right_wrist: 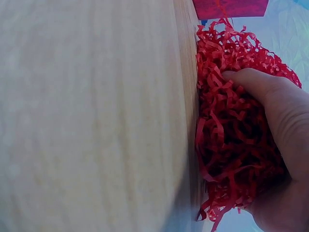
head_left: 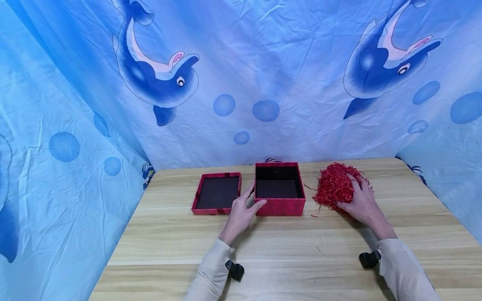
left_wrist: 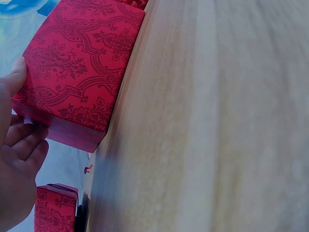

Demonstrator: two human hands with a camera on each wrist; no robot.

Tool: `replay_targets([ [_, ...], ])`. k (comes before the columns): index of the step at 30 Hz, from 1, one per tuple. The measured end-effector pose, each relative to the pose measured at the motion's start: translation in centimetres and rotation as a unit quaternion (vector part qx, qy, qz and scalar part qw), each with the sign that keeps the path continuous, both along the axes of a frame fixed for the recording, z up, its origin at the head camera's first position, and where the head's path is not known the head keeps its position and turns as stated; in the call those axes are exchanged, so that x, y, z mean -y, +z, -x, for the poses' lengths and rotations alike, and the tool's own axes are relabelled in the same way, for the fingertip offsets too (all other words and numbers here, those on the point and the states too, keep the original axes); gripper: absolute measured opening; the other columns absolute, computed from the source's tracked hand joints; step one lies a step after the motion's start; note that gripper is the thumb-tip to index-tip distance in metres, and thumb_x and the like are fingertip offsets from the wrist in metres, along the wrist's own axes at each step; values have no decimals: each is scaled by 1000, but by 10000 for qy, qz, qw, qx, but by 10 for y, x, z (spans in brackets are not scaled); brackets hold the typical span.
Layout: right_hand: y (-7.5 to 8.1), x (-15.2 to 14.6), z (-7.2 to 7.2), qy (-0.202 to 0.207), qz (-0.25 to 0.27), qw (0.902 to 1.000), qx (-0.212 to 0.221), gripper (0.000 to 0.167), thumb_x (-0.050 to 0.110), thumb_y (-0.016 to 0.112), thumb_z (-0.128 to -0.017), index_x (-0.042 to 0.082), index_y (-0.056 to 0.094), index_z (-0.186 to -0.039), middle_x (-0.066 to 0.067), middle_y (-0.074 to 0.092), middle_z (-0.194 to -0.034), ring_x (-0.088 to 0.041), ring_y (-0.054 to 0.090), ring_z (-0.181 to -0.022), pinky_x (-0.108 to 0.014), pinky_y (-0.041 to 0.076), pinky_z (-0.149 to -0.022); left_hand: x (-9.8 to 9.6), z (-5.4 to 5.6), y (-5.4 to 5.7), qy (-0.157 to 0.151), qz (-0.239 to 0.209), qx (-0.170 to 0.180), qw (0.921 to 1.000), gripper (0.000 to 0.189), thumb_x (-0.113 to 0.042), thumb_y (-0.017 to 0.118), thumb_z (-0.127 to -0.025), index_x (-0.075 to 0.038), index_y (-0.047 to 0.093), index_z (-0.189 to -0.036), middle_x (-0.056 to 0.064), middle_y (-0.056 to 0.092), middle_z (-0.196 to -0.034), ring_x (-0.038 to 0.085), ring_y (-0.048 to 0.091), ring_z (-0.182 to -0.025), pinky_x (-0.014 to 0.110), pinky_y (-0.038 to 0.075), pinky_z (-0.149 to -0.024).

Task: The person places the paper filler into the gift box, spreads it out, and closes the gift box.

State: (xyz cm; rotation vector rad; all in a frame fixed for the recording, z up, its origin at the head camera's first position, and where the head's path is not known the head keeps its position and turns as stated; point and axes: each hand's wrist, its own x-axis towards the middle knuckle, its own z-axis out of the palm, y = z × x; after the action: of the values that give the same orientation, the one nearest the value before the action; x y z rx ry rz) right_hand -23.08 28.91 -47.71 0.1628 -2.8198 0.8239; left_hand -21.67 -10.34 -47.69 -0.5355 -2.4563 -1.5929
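A red patterned box (head_left: 280, 207), dark inside and without a lid on it, stands upright on the table. My left hand (head_left: 241, 215) grips its near left corner, thumb on the front wall and fingers along the left side. The left wrist view shows the box (left_wrist: 82, 67) close up, with the left hand (left_wrist: 19, 145) at its edge. To the right lies a heap of red shredded paper (head_left: 333, 188). My right hand (head_left: 363, 202) holds the right side of the heap; in the right wrist view its thumb presses into the shredded paper (right_wrist: 231, 130). Some fingertips are hidden among the strands.
Left of the box, the red lid (head_left: 216, 192) lies with its dark inside facing up. A few loose red strands (head_left: 314, 216) lie between box and heap. The wooden table (head_left: 286, 263) ends at a blue dolphin-printed curtain (head_left: 301, 133) behind.
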Motion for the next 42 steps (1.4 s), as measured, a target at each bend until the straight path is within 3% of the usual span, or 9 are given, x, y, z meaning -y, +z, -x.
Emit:
replay_targets([
  [14,0,1,0,-202,32,9996,-204,81,6,81,-84,-19,33,-144,-49,31,-134,-66,35,-117,-79,38,-90,1,0,-1,-29,-29,45,10000,78,-41,73,-98,-12,38,-161,7,43,-159,25,45,-142,49,39,-113],
  [23,0,2,-2,-365,202,9976,-553,72,1,79,-85,-20,37,-140,-45,37,-129,-63,42,-114,-77,38,-94,0,0,-1,-15,-21,39,10000,78,-41,73,-98,-12,38,-161,5,43,-159,24,45,-142,47,39,-113],
  [33,7,7,-5,-476,473,9953,-698,73,-1,78,-84,-19,36,-141,-41,37,-125,-60,44,-111,-77,39,-95,0,1,-1,-23,-64,-9,10000,77,-39,73,-98,-11,38,-161,7,43,-160,26,46,-142,50,39,-113],
  [42,14,8,-7,-358,689,9925,-948,68,-4,77,-84,-18,40,-139,-39,39,-124,-57,45,-110,-76,39,-95,0,1,-1,25,-48,42,10000,78,-41,73,-98,-11,39,-161,9,44,-159,26,44,-143,49,38,-114],
])
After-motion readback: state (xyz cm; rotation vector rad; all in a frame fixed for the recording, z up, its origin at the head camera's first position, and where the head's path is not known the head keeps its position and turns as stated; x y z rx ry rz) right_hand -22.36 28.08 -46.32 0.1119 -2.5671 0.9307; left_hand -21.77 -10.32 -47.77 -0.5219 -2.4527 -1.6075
